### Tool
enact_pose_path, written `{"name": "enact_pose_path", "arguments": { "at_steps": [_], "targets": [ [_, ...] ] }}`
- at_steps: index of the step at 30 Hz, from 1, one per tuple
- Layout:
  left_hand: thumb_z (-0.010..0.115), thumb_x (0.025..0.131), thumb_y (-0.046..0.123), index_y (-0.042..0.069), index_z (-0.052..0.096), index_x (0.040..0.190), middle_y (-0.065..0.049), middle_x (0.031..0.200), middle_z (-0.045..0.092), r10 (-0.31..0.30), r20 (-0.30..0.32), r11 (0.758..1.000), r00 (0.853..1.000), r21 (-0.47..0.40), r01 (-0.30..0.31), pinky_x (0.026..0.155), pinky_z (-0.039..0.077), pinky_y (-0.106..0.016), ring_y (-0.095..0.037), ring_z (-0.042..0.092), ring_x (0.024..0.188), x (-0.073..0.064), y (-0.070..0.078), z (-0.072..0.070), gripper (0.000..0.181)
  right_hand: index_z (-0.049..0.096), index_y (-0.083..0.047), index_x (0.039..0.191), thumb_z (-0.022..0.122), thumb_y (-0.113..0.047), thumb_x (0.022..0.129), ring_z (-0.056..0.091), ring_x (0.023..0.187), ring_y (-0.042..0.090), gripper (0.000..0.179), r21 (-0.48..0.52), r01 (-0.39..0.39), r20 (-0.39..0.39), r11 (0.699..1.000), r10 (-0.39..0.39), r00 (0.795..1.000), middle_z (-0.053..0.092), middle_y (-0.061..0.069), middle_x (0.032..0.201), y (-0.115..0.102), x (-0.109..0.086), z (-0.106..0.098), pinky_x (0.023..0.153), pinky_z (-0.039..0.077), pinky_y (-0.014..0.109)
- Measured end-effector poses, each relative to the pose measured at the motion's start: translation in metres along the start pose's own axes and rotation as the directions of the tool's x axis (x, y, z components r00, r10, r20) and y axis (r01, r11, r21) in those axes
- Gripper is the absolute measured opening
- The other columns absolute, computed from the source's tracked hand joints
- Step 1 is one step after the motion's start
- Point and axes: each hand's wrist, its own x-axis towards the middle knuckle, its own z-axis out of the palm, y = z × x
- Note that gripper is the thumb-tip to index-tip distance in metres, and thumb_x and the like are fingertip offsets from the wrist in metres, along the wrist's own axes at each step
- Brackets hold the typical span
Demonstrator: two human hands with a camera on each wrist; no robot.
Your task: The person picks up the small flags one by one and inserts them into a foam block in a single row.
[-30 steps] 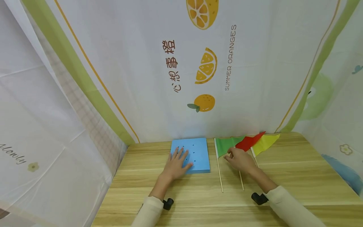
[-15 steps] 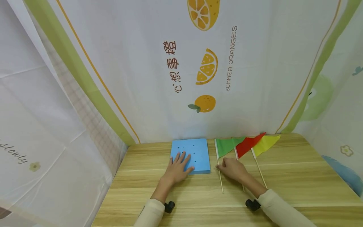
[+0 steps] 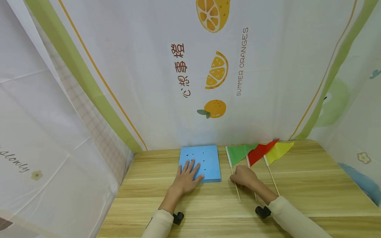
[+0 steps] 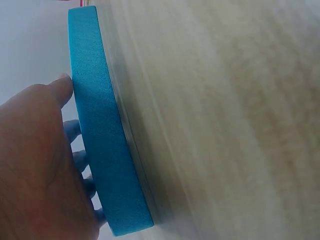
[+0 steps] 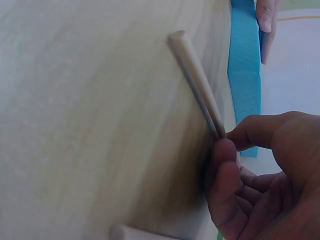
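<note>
My left hand (image 3: 184, 180) rests with spread, straight fingers on the near part of a blue foam block (image 3: 212, 157), whose top has several small holes. In the left wrist view the block's thick side (image 4: 102, 120) shows, the thumb lying at its upper edge. With thumb and fingers my right hand (image 3: 245, 177) pinches the thin wooden stick of a green flag (image 3: 238, 154), which lies along the table. That stick (image 5: 197, 75) points away from the fingertips in the right wrist view. A red flag (image 3: 259, 154) lies beside it, its stick partly hidden under the right hand.
A yellow flag (image 3: 278, 152) lies to the right of the red one. All this is on a wood-grain table (image 3: 208, 211). A white curtain (image 3: 154, 109) with printed oranges hangs along the table's back edge.
My right hand has moved left and nearer from above the red flag to the green flag's stick and now pinches it. The stick's near end has swung right. The left hand stays on the block.
</note>
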Motion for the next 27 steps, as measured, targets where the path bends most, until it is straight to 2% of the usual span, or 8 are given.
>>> {"name": "enact_pose_path", "arguments": {
  "at_steps": [11,27],
  "targets": [
    [0.033,0.102,0.058,0.022,0.026,0.157,-0.008,0.166,0.013,0.002,0.006,1.000,1.000,-0.020,-0.001,0.121,0.010,-0.061,-0.034,0.009,0.153,-0.0013,0.0003,-0.0012,0.067,0.056,-0.008,0.046,0.063,-0.012,0.082,0.053,0.030,0.015,0.037,0.149,0.005,0.062,0.989,-0.015,0.998,0.051,0.002,0.038,0.0026,-0.0019,-0.0041,0.034,0.046,0.029],
    [0.034,0.101,0.059,0.023,0.024,0.158,-0.008,0.166,0.012,0.013,0.004,1.000,1.000,-0.019,-0.013,0.121,0.008,-0.061,-0.035,0.008,0.153,0.0002,-0.0028,0.0019,0.067,0.054,-0.008,0.055,0.065,-0.009,0.085,0.056,0.035,0.015,0.032,0.236,-0.020,0.071,0.972,0.004,0.997,0.056,0.005,0.044,0.0012,0.0015,-0.0095,0.040,0.049,0.027]
  ]
}}
